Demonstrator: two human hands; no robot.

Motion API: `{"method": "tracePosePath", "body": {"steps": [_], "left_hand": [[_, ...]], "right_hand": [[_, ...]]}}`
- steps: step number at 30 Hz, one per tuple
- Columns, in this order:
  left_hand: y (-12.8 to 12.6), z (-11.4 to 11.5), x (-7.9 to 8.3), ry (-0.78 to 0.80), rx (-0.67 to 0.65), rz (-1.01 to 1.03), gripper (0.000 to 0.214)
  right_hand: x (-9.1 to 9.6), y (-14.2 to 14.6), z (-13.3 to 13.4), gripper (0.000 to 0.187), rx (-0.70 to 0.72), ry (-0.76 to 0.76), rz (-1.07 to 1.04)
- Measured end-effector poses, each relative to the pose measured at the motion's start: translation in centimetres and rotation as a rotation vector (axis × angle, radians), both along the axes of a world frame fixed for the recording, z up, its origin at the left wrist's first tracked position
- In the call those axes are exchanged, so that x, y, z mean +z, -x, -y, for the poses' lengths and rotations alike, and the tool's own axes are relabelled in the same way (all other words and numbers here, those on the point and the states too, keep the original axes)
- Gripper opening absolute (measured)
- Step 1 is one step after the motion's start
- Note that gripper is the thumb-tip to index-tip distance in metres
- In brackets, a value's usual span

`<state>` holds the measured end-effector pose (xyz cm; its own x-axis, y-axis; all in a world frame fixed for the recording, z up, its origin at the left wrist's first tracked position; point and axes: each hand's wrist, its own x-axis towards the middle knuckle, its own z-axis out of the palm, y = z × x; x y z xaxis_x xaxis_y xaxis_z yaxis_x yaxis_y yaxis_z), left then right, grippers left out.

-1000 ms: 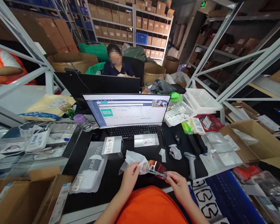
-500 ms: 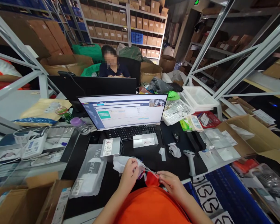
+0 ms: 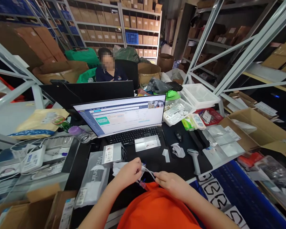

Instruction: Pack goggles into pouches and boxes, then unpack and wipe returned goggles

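Note:
Both of my hands are at the near edge of the black desk, just in front of my orange top. My left hand (image 3: 132,171) is closed on one side of a clear plastic bag (image 3: 148,172). The fingers of my right hand (image 3: 165,180) pinch the other side, and the bag stretches between them. Some crumpled white plastic (image 3: 118,166) shows behind my left hand; whether it belongs to the bag I cannot tell. Left of my hands lie a frosted pouch (image 3: 95,178) with printed letters and a silver box (image 3: 112,153) bearing a label.
A monitor (image 3: 124,117) and keyboard (image 3: 133,136) stand ahead, with an open white tray (image 3: 146,149) before them. A mouse (image 3: 178,136), crumpled plastic (image 3: 177,150) and a barcode scanner (image 3: 194,160) lie to the right. Cardboard boxes (image 3: 259,124) flank the desk. Someone sits behind the monitors.
My hands have come slightly nearer each other, and the bag between them is bunched narrower. My left hand has risen a little. The view has shifted slightly.

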<state>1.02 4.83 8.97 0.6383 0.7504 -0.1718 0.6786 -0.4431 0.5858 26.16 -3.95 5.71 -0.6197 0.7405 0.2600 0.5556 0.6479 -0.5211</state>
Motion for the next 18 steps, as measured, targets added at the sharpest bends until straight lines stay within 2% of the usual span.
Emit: {"method": "tracePosePath", "body": {"steps": [4,8,13,18], "left_hand": [[-0.9,-1.4,-0.9,0.145,-0.145,0.004,0.019],[-2.0,-2.3,-1.2,0.249,-0.255,0.019,0.018],[-3.4,-3.5,-1.2,0.302,-0.274,-0.017,0.025],[-5.9,-4.8,-3.3,0.465,-0.322,-0.181,0.027]], "right_hand": [[0.4,0.1,-0.3,0.038,0.040,0.042,0.017],[0.1,-0.1,-0.9,0.036,-0.026,0.150,-0.153],[-2.2,-0.7,-1.2,0.032,-0.147,0.312,-0.447],[-4.6,-1.7,-0.5,0.027,-0.211,0.560,-0.572]]}}
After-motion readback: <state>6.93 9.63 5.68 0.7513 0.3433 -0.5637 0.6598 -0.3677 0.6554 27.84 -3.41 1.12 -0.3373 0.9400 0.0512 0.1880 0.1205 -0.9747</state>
